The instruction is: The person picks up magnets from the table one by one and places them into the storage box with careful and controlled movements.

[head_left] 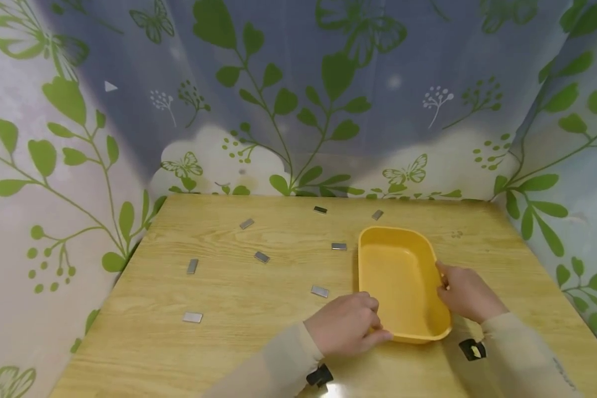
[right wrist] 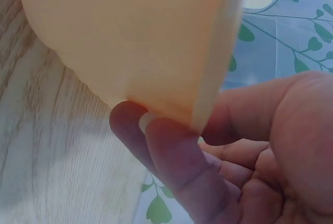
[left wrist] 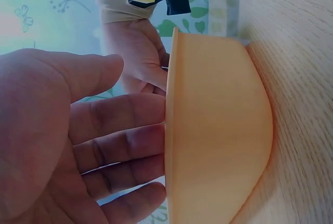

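Note:
A yellow plastic basin (head_left: 403,287) rests on the wooden table, right of the middle. My right hand (head_left: 467,290) pinches its right rim, with the thumb on one side of the wall and fingers on the other in the right wrist view. At the near left corner is my left hand (head_left: 345,323). In the left wrist view its fingers (left wrist: 125,117) reach the basin's rim nearly straight, while the thumb stands apart from the wall; the fingertips are partly hidden. Beside the basin lies a small grey rectangular metal piece (head_left: 320,291), nearest to the left hand.
Several similar grey pieces lie scattered on the table (head_left: 144,354), including one at the left (head_left: 192,317) and a dark one (head_left: 320,210) near the back. A patterned curtain (head_left: 298,110) hangs behind and along both sides.

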The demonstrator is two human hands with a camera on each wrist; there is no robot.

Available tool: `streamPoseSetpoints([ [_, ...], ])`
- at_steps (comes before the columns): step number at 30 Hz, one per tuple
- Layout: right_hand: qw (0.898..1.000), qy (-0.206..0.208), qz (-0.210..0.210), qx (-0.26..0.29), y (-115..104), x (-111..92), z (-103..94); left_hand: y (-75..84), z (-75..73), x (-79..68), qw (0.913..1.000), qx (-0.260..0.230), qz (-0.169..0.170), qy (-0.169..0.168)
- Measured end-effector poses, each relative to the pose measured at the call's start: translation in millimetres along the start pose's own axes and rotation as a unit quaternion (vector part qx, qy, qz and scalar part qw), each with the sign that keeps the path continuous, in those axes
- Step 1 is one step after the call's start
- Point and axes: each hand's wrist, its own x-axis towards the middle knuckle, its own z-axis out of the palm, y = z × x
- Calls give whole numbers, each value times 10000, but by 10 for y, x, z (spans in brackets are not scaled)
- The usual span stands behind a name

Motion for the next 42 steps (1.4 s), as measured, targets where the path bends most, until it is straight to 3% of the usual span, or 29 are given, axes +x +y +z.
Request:
streamPoseSetpoints([
  [9, 10000, -83, -22, 16, -44, 18, 54, -42, -43, -23, 9996, -79, -204, -163],
  [12, 9997, -173, 42, 183, -20, 25, 38, -44, -36, -17, 9994, -40, -332, -30],
  [15, 9986, -335, 127, 394, 34, 52, -38, -49, -29, -16, 9974, 92, -659, 288],
  [18, 9977, -415, 140, 517, 112, 128, -137, -71, -33, -32, 9909, 287, -1224, 479],
  [21, 9984, -252, 45, 503, 219, 269, -205, -103, -35, -64, 9831, 424, -1777, 154],
  [23, 9984, -135, -58, 539, 305, 381, -231, -119, -22, -86, 9794, 438, -1957, -222],
  [25, 9978, -54, -182, 637, 390, 487, -241, -123, 0, -99, 9774, 370, -2010, -536],
  [28, 9958, -59, -360, 838, 489, 615, -234, -118, 35, -104, 9768, 297, -1998, -712],
  [35, 9939, 124, -674, 863, 563, 741, -188, -104, 23, -101, 9772, 368, -1980, -676],
  [42, 9934, 69, -571, 994, 602, 732, -169, -119, -10, -107, 9801, 645, -1811, -503],
])
